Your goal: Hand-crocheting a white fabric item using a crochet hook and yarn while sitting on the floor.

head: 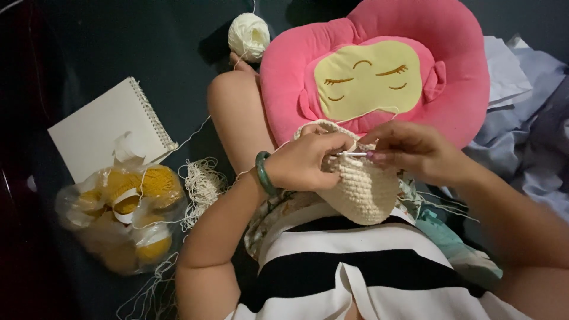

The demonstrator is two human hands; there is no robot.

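Dark blue-grey bedding (118, 53) spreads under everything, dim and rumpled around you as you sit with one bare knee drawn up. Your left hand (305, 165), a green bangle (264, 173) on its wrist, is closed around the rim of a cream crocheted pouch (364, 189) that hangs in your lap against your black-and-white striped top. Your right hand (412, 151) pinches a thin metal crochet hook (352, 154), its tip pointing left into the pouch's top edge, just beside your left fingertips. Cream yarn runs from the work past your knee up to a cream yarn ball (249, 35) lying on the bedding near a pink plush cushion (379, 71) with a yellow sleeping face, which rests right behind your hands. To your left lie a spiral-bound notepad (101, 127), a clear plastic bag of yellow yarn balls (127, 207) and a loose tangle of cream thread (201, 186). Pale crumpled cloth (521, 83) is heaped at your right.
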